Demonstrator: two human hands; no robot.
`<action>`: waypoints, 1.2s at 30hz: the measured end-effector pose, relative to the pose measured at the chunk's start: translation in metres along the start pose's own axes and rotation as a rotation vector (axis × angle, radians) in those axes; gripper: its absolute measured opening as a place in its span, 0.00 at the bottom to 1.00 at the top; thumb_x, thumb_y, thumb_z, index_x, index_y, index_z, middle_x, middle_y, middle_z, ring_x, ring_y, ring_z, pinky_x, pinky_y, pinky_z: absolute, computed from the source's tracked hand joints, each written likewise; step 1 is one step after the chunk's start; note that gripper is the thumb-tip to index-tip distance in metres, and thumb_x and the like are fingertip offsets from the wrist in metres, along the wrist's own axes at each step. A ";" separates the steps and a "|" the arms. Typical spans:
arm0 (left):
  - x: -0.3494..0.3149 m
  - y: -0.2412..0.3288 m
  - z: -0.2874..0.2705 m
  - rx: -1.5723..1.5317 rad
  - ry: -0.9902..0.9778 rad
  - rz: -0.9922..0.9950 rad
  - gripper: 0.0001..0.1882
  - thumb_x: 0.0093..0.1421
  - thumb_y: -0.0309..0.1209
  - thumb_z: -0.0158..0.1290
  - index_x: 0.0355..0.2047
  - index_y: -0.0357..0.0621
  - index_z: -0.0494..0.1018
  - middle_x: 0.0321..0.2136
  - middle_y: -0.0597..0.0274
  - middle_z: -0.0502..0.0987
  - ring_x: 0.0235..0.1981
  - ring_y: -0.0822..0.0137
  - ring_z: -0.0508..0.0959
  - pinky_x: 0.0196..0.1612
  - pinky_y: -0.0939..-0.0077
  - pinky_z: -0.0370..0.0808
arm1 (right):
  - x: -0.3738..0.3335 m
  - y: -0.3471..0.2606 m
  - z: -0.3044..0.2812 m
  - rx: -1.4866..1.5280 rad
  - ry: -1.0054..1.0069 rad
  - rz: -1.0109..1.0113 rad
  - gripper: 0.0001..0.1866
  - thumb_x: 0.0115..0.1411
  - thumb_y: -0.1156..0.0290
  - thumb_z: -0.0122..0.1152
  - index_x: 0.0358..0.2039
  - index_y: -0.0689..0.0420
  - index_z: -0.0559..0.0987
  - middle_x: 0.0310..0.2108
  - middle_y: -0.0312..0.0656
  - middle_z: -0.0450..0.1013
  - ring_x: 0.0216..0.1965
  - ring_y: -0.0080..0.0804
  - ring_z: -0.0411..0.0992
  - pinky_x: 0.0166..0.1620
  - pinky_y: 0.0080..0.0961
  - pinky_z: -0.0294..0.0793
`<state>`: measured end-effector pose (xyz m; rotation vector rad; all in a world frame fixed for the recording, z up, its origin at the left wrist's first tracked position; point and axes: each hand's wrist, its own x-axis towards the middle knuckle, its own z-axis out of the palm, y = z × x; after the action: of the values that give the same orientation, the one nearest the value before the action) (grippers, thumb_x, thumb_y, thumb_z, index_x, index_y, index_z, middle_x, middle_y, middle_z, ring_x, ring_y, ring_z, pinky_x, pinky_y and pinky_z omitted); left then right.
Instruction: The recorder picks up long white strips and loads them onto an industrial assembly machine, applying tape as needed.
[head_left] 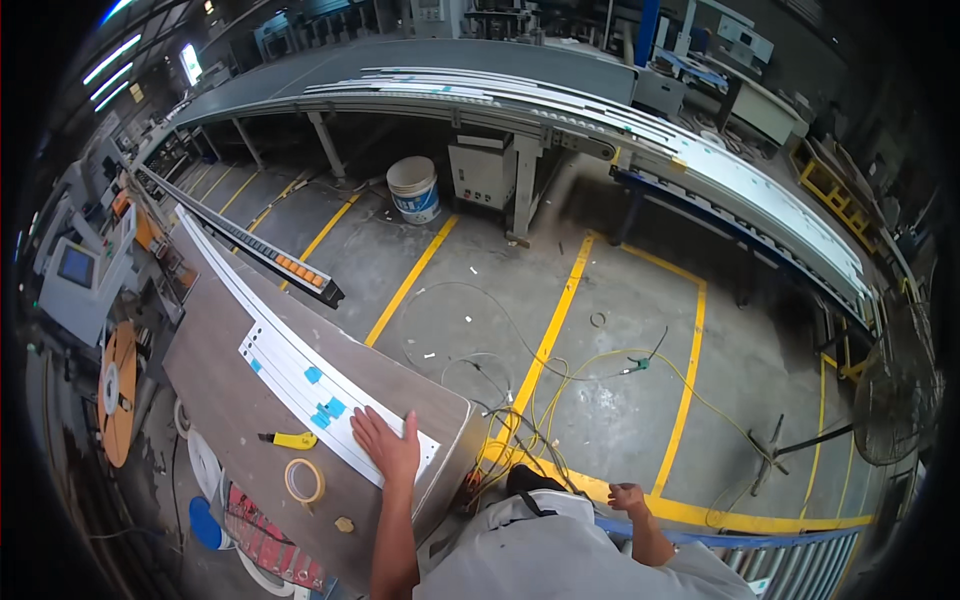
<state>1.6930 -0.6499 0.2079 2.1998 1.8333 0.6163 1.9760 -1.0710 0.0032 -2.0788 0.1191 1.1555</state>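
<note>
My left hand lies flat with fingers spread on the near end of long white strips that run along the brown worktable. Bits of blue tape stick to the strips just beyond my fingertips. To the left of this hand, a yellow utility knife and a roll of masking tape rest on the tabletop. A small tan lump sits near them. My right hand is off to the right, away from the table, its fingers curled in and nothing visible in them.
A long conveyor carrying more white strips crosses the far side. Beneath it stand a white bucket and a grey control box. A yellow hose and cables cross the floor; a roller conveyor lies at lower right.
</note>
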 end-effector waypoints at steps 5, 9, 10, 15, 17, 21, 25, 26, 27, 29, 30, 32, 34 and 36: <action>-0.003 -0.012 0.019 0.073 0.150 0.025 0.44 0.56 0.44 0.55 0.62 0.21 0.52 0.65 0.29 0.50 0.69 0.38 0.47 0.69 0.47 0.41 | 0.001 -0.043 -0.013 -0.138 -0.068 0.029 0.20 0.60 0.62 0.59 0.44 0.68 0.77 0.35 0.50 0.78 0.29 0.37 0.79 0.28 0.30 0.81; 0.008 0.013 0.022 0.044 0.117 0.049 0.42 0.56 0.43 0.52 0.61 0.22 0.55 0.64 0.31 0.52 0.68 0.38 0.49 0.70 0.49 0.43 | 0.044 -0.102 -0.026 -0.180 -0.067 0.029 0.18 0.61 0.63 0.58 0.44 0.67 0.76 0.31 0.48 0.77 0.26 0.36 0.78 0.26 0.30 0.80; 0.008 0.014 0.019 0.077 0.106 0.015 0.42 0.55 0.45 0.52 0.61 0.22 0.55 0.64 0.31 0.53 0.67 0.38 0.50 0.70 0.49 0.43 | 0.060 -0.123 -0.028 -0.157 -0.067 -0.005 0.18 0.62 0.64 0.58 0.44 0.68 0.76 0.30 0.47 0.77 0.25 0.34 0.77 0.25 0.28 0.79; -0.008 0.002 0.003 0.015 0.205 -0.019 0.38 0.52 0.39 0.58 0.58 0.27 0.62 0.62 0.34 0.57 0.65 0.38 0.55 0.67 0.48 0.51 | 0.155 -0.248 -0.027 -0.289 -0.176 -0.189 0.19 0.62 0.63 0.58 0.42 0.68 0.76 0.30 0.47 0.77 0.23 0.31 0.76 0.24 0.25 0.78; -0.006 0.008 0.000 0.029 0.251 0.006 0.36 0.52 0.39 0.62 0.56 0.31 0.65 0.61 0.39 0.61 0.63 0.39 0.59 0.65 0.50 0.56 | 0.196 -0.290 -0.042 -0.287 -0.233 -0.236 0.19 0.61 0.62 0.58 0.40 0.68 0.77 0.28 0.47 0.76 0.22 0.30 0.75 0.23 0.25 0.77; 0.019 0.022 0.011 0.070 0.286 -0.087 0.37 0.53 0.39 0.62 0.59 0.35 0.63 0.61 0.40 0.61 0.63 0.40 0.59 0.65 0.51 0.56 | 0.269 -0.350 -0.098 -0.353 -0.111 -0.397 0.18 0.61 0.62 0.56 0.28 0.67 0.78 0.20 0.43 0.73 0.18 0.28 0.73 0.18 0.25 0.72; -0.050 -0.029 0.007 0.314 0.200 -0.158 0.38 0.57 0.39 0.56 0.64 0.33 0.57 0.63 0.39 0.59 0.65 0.39 0.55 0.66 0.45 0.51 | 0.272 -0.441 -0.072 -0.678 -0.144 -0.490 0.19 0.59 0.60 0.55 0.37 0.65 0.82 0.26 0.46 0.79 0.24 0.29 0.78 0.30 0.26 0.77; -0.046 -0.022 0.002 0.315 0.175 -0.184 0.38 0.58 0.39 0.55 0.64 0.34 0.57 0.65 0.38 0.56 0.66 0.38 0.54 0.66 0.46 0.48 | 0.297 -0.440 -0.076 -0.706 -0.066 -0.527 0.17 0.58 0.60 0.56 0.37 0.61 0.82 0.27 0.44 0.80 0.25 0.27 0.78 0.31 0.27 0.78; -0.045 -0.021 0.000 0.488 0.343 0.016 0.35 0.59 0.39 0.54 0.63 0.35 0.58 0.56 0.38 0.68 0.59 0.40 0.65 0.61 0.45 0.59 | 0.316 -0.436 -0.074 -0.656 -0.060 -0.580 0.17 0.58 0.60 0.58 0.37 0.62 0.82 0.26 0.43 0.80 0.25 0.27 0.78 0.31 0.27 0.78; -0.014 0.015 -0.005 0.398 0.208 -0.053 0.33 0.63 0.40 0.51 0.63 0.34 0.59 0.63 0.37 0.59 0.64 0.43 0.59 0.65 0.49 0.53 | 0.305 -0.443 -0.074 -0.412 -0.056 -0.501 0.17 0.57 0.60 0.60 0.37 0.62 0.82 0.26 0.43 0.80 0.25 0.27 0.79 0.31 0.27 0.78; 0.007 0.032 -0.004 0.383 0.210 -0.058 0.35 0.61 0.44 0.52 0.62 0.34 0.60 0.62 0.38 0.60 0.62 0.41 0.60 0.64 0.48 0.55 | 0.301 -0.439 -0.076 -0.393 -0.047 -0.485 0.19 0.56 0.56 0.58 0.36 0.59 0.83 0.26 0.45 0.80 0.28 0.35 0.79 0.34 0.30 0.78; 0.029 0.067 -0.003 0.367 0.204 -0.095 0.40 0.59 0.52 0.55 0.61 0.34 0.61 0.60 0.39 0.62 0.59 0.38 0.62 0.62 0.46 0.58 | 0.296 -0.421 -0.078 -0.356 -0.024 -0.459 0.21 0.55 0.51 0.57 0.35 0.56 0.84 0.27 0.47 0.80 0.30 0.44 0.79 0.37 0.32 0.77; 0.046 0.108 0.011 0.355 0.183 -0.084 0.43 0.57 0.56 0.56 0.60 0.33 0.62 0.59 0.40 0.63 0.58 0.37 0.63 0.61 0.45 0.60 | 0.292 -0.407 -0.077 -0.620 -0.121 -0.430 0.21 0.55 0.50 0.57 0.36 0.55 0.84 0.32 0.47 0.80 0.37 0.47 0.78 0.42 0.34 0.77; 0.078 0.174 0.025 0.342 0.246 -0.145 0.31 0.63 0.45 0.54 0.57 0.33 0.66 0.56 0.35 0.65 0.58 0.37 0.63 0.60 0.48 0.62 | 0.294 -0.408 -0.068 -0.727 -0.136 -0.486 0.21 0.55 0.49 0.57 0.36 0.53 0.84 0.35 0.47 0.79 0.40 0.47 0.77 0.45 0.36 0.76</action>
<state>1.8693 -0.6065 0.2725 2.2454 2.3558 0.6036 2.3638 -0.7440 0.0282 -2.4132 -0.9473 1.1136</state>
